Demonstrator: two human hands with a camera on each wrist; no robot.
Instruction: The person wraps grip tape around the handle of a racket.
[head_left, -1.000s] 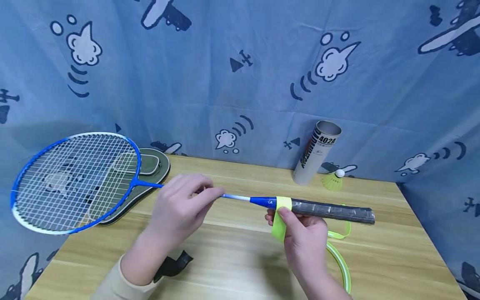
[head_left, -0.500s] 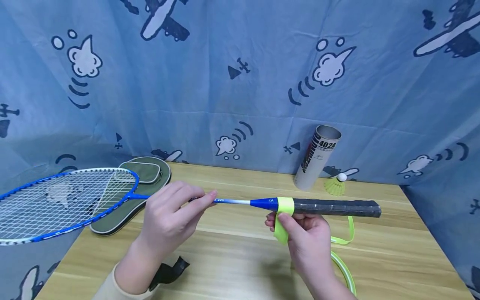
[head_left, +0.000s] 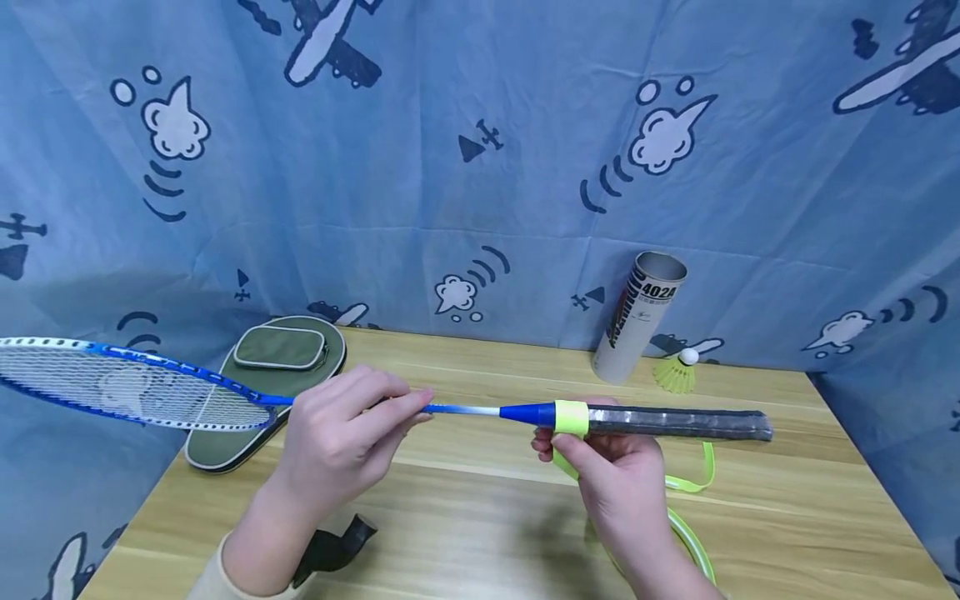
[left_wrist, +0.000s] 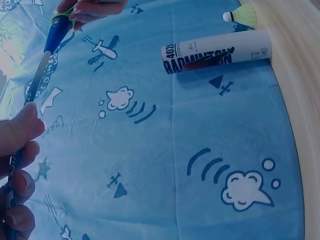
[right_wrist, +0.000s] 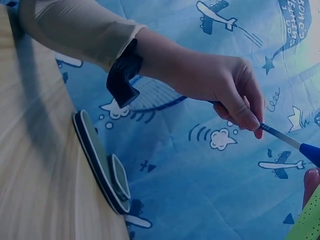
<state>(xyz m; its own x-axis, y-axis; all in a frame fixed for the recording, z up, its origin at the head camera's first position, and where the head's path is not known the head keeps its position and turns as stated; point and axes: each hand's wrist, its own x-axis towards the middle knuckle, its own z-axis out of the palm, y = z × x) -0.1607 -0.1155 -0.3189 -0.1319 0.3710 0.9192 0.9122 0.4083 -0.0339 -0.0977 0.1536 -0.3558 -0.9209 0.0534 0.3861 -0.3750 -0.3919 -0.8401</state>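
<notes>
A blue and white badminton racket (head_left: 528, 414) is held level over the table, its strung head at the left and seen nearly edge-on. My left hand (head_left: 345, 433) pinches the thin shaft between thumb and fingers; the left wrist view shows the fingers curled along it. One band of bright yellow-green grip tape (head_left: 572, 417) circles the top of the dark handle (head_left: 675, 422), beside the blue cone. My right hand (head_left: 618, 475) pinches the tape under the handle, thumb in front. In the right wrist view the perforated tape (right_wrist: 306, 220) shows at the lower right.
More tape (head_left: 693, 533) loops down to the wooden table. A green racket bag (head_left: 281, 346) lies at the back left. At the back right stand a shuttlecock tube (head_left: 641, 321) and a yellow shuttlecock (head_left: 677, 373). Behind hangs a blue patterned curtain (head_left: 480, 183).
The racket has rolled about its shaft, so its head went from face-on to nearly edge-on. The tape end below the handle is now mostly behind the right hand. Both hands keep their hold.
</notes>
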